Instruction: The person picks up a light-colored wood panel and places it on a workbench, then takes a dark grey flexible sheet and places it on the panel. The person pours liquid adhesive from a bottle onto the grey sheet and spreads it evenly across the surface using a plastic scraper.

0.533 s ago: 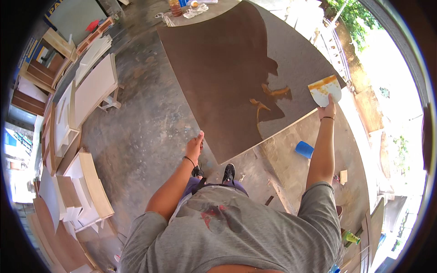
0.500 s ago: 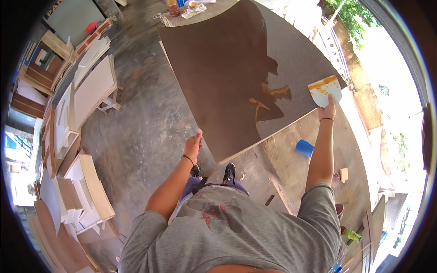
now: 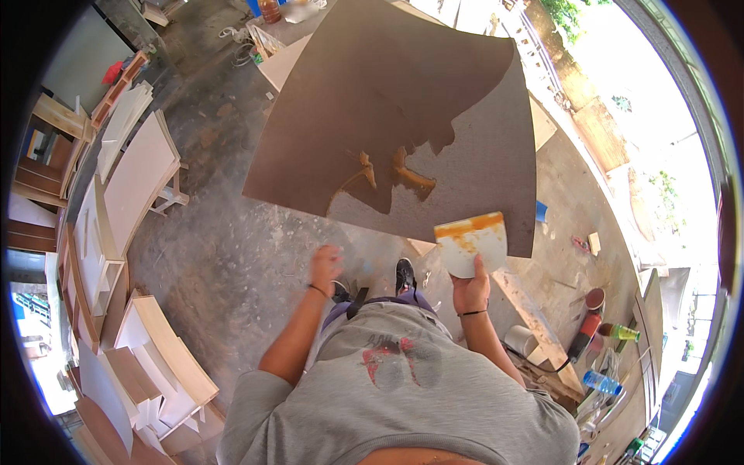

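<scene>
A large brown panel (image 3: 349, 101) lies in front of me, partly coated with a smoother, darker layer. Two orange-brown dabs of filler (image 3: 415, 180) sit near its near edge, and the bare grey-brown part is at the right. My right hand (image 3: 471, 291) grips a pale, wide filler spreader (image 3: 474, 242) smeared with orange paste, held over the panel's near right edge. My left hand (image 3: 325, 266) hovers just short of the near left edge, apart from the panel; motion blurs its fingers.
White and wooden cabinet parts (image 3: 163, 364) line the left side. At lower right are an orange-and-black power tool (image 3: 587, 332), a green bottle (image 3: 620, 332), a blue-capped water bottle (image 3: 602, 382) and a plank (image 3: 535, 318). A blue cup (image 3: 541, 211) shows beyond the panel's right edge.
The panel has turned clockwise in view, its near edge now sloping down to the right. My left hand has come off its corner. My right hand brought the spreader down and left.
</scene>
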`<action>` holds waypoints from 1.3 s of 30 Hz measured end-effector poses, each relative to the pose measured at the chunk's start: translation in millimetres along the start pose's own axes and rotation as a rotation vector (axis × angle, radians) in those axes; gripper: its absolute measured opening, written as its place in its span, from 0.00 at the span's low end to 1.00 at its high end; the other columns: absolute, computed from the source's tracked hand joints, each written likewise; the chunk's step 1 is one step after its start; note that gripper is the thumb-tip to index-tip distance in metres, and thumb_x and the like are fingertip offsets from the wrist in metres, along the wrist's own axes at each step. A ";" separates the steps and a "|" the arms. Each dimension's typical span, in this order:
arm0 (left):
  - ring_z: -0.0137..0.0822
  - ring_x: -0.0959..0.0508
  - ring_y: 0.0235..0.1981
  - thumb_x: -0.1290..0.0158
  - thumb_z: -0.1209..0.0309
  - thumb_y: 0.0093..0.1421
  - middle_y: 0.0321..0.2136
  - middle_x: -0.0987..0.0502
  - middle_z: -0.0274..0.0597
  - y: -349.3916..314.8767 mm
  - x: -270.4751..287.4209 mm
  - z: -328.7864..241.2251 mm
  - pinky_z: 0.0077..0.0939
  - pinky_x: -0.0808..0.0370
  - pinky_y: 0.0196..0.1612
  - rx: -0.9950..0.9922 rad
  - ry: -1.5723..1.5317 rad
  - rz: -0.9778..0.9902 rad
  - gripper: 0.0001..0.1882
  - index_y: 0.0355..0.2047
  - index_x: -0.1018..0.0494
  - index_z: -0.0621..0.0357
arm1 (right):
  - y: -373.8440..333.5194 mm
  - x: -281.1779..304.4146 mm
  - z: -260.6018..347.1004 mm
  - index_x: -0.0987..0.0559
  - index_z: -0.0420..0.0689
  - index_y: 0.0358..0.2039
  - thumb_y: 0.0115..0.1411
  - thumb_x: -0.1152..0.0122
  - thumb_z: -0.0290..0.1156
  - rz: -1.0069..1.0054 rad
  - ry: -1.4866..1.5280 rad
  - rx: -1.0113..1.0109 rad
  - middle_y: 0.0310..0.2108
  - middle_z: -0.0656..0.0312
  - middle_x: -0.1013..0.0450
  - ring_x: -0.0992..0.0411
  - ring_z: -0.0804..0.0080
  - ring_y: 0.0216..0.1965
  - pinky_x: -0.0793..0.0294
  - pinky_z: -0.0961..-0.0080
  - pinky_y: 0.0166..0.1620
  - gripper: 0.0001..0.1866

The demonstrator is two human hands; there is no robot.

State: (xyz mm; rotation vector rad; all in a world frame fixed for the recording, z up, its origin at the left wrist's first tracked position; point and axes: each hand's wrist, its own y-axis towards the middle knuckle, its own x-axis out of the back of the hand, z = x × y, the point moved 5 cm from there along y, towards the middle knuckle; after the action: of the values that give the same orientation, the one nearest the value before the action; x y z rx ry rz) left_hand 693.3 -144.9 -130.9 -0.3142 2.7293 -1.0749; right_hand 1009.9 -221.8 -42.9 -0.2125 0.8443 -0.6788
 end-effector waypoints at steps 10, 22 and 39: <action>0.32 0.27 0.29 0.47 0.63 0.55 0.34 0.29 0.40 42.8 -91.6 -8.9 0.28 0.28 0.32 -0.090 -0.076 0.213 0.24 0.48 0.44 0.55 | -54.8 -76.6 -43.0 0.37 0.39 0.51 0.60 0.50 0.33 0.194 -0.264 -0.115 0.49 0.57 0.34 0.34 0.62 0.50 0.34 0.64 0.52 0.21; 0.34 0.29 0.24 0.49 0.72 0.56 0.30 0.30 0.44 126.7 -31.1 -124.4 0.31 0.25 0.26 -0.093 -0.137 0.185 0.11 0.35 0.40 0.59 | -97.5 -146.9 12.5 0.32 0.40 0.48 0.58 0.48 0.29 0.224 -0.506 0.110 0.47 0.58 0.31 0.32 0.65 0.48 0.33 0.65 0.51 0.17; 0.31 0.31 0.23 0.46 0.66 0.55 0.26 0.32 0.39 261.4 -4.8 -253.0 0.31 0.27 0.25 -0.196 0.025 0.061 0.13 0.31 0.40 0.56 | 68.6 -322.7 14.2 0.35 0.31 0.49 0.53 0.47 0.24 0.303 -0.904 0.371 0.44 0.53 0.31 0.33 0.71 0.46 0.34 0.75 0.48 0.22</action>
State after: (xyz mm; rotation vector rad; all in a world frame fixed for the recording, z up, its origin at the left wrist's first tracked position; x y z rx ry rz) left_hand 601.0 207.0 -128.5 -0.2460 2.8516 -0.8034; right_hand 900.9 33.3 136.3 -0.0370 -0.1227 -0.3733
